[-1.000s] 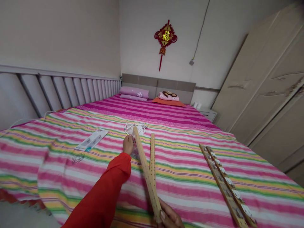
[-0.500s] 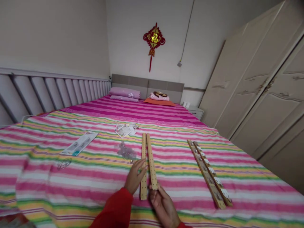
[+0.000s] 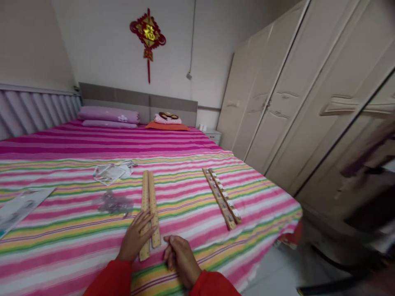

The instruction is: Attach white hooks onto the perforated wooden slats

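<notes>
Two narrow wooden strips with rows of small holes lie side by side on the striped sheet: a left strip (image 3: 145, 201) and a right strip (image 3: 154, 222). My left hand (image 3: 135, 236) rests over them, fingers outstretched, its fingertips on the left strip and the thumb reaching to the right strip. Just right of the strips' near ends is my right hand (image 3: 182, 257), with loosely bent fingers and nothing visible in it. A bag of small parts (image 3: 114, 203), in clear plastic, lies left of the strips.
Two more strips (image 3: 217, 195) bearing metal and white pieces lie to the right. Clear packets and cards (image 3: 112, 172) lie farther back, and a flat package (image 3: 23, 207) at far left. The bed's right edge drops to the floor beside wardrobes (image 3: 262, 94).
My right hand has let go of the right strip's near end and moved off to its right. My left hand stays on the strips. The view has turned right.
</notes>
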Demonstrator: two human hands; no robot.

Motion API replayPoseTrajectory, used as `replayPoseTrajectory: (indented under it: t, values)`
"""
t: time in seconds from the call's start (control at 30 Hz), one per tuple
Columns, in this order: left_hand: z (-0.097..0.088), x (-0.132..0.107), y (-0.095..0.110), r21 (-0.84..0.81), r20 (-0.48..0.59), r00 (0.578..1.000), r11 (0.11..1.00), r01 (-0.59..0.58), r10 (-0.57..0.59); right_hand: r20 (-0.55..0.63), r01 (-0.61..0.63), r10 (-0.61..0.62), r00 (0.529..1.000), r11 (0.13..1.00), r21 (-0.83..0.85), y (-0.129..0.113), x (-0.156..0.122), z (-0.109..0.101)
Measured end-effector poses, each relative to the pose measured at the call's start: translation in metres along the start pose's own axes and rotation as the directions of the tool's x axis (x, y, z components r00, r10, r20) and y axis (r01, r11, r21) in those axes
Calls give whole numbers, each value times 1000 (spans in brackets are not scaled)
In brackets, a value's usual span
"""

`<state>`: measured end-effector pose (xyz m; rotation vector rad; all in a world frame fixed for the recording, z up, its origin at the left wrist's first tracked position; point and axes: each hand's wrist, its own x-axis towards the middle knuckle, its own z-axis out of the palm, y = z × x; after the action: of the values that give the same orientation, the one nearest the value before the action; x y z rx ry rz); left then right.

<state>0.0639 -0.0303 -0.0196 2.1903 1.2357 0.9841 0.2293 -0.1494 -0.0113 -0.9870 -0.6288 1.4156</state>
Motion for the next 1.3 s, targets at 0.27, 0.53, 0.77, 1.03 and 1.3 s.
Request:
replayPoseTrajectory:
  t: [0.27,0.53,0.77,1.03,1.3]
  values:
    - [1,2,-7,55,5,1000,998,-6,6,-565,294,-133,814,934,203,-46,-44,-116]
    - [0,2,-3,98,-15,1000,995,1,1,-440,291,-104,892,876,384,-84,-32,-171]
    - [-2,0,4,72,-6,1000,997,28,-27,-212,184,-74,975,802,569,-88,-28,-179]
    - [-1,-1,5,81,-16,1000,997,16,-14,-132,96,-21,991,799,593,-88,-30,-170]
    - [-1,-2,4,22,-11,999,999,38,-38,-39,4,26,999,787,617,-80,-28,-155]
